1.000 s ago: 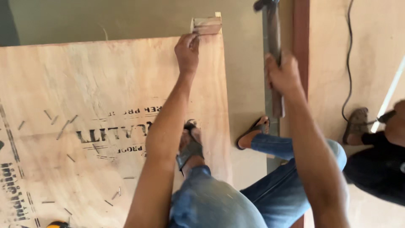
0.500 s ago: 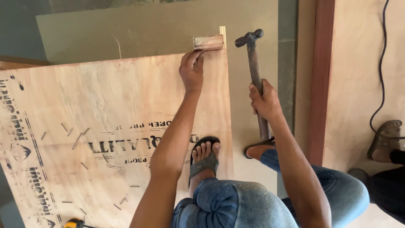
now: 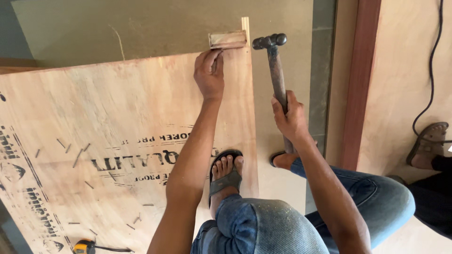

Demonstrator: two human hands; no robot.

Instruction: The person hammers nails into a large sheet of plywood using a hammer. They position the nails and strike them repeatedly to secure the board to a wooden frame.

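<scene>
Hammer (image 3: 274, 70), with a dark metal head and a worn wooden handle, stands nearly upright in the air just right of the plywood sheet's far corner, its head level with a small wooden block (image 3: 228, 39) and a little apart from it. The right hand (image 3: 291, 117) is clenched around the lower part of the handle, fingers wrapped fully about the wood. The block lies across the top edge of the plywood sheet (image 3: 117, 131), beside a thin pale strip (image 3: 245, 26) that runs along the sheet's right edge. The left hand (image 3: 209, 75) rests on the sheet directly under the block, its fingers bent and their tips pressed up against the block's lower side; whether a nail is pinched between them cannot be told. The sheet is large, light brown, printed with dark stencilled marks and scattered with short dark dashes, and it lies flat on a pale floor. The person's left foot, in a dark sandal (image 3: 226, 176), stands on the sheet near its right edge, and both knees in blue jeans fill the lower frame. A yellow tape measure (image 3: 84, 246) sits at the sheet's near edge. At far right, another person's sandalled foot (image 3: 427, 143) and a black cable (image 3: 431, 94) lie on a second board.
</scene>
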